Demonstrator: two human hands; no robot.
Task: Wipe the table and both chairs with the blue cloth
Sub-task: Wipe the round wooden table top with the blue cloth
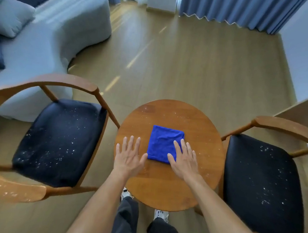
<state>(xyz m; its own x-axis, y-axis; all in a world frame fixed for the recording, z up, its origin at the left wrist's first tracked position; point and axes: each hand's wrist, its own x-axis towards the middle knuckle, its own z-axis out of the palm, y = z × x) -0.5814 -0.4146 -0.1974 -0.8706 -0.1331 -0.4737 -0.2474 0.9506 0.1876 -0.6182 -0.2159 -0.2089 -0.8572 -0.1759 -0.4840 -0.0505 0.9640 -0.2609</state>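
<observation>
A folded square blue cloth (163,144) lies near the middle of a round brown wooden table (163,189) dusted with pale specks. The right hand (184,160) rests flat on the cloth's near right corner, fingers straight. The left hand (129,156) is spread flat just beside the cloth. Two wooden armchairs with dark, crumb-speckled seats flank the table: the left chair (57,143) and the right chair (260,186).
</observation>
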